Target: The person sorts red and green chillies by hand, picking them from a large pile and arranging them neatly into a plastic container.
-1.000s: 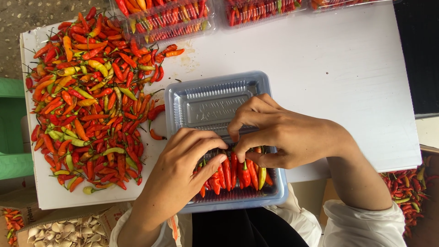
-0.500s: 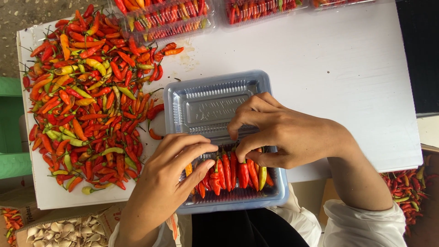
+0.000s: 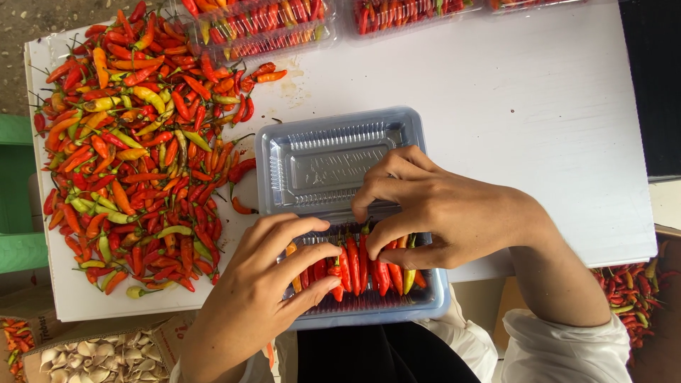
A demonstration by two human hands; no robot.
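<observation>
A white bench [image 3: 496,120] carries the work, seen from above: a wide heap of loose chillies [image 3: 135,156], red, orange, yellow and green, spreads beyond and to the outer side of the left hand [image 3: 266,287], while a clear plastic tray [image 3: 333,159] lies directly under both hands, its far half bare. The row of chillies in the tray [image 3: 358,266] sits in the near half, between the two hands, lying side by side with stems pointing away from the person. The left hand is loosely curled, fingertips touching the row's left end and gripping nothing that shows; the right hand [image 3: 440,213] arches over the row's right part, fingertips pinching at the stem ends of the peppers there. Judged from this layout, the row packs best if each pepper is pressed flat against its neighbour, stems all one way, one hand steadying the row while the other nudges. Filled clear packs [image 3: 262,25] line the bench's far edge, well apart from the hands. Below the bench, a cardboard box of pale garlic cloves [image 3: 99,358] sits near the left forearm, and more chillies [image 3: 631,298] lie beside the right sleeve. Green furniture [image 3: 14,191] edges the frame far left.
</observation>
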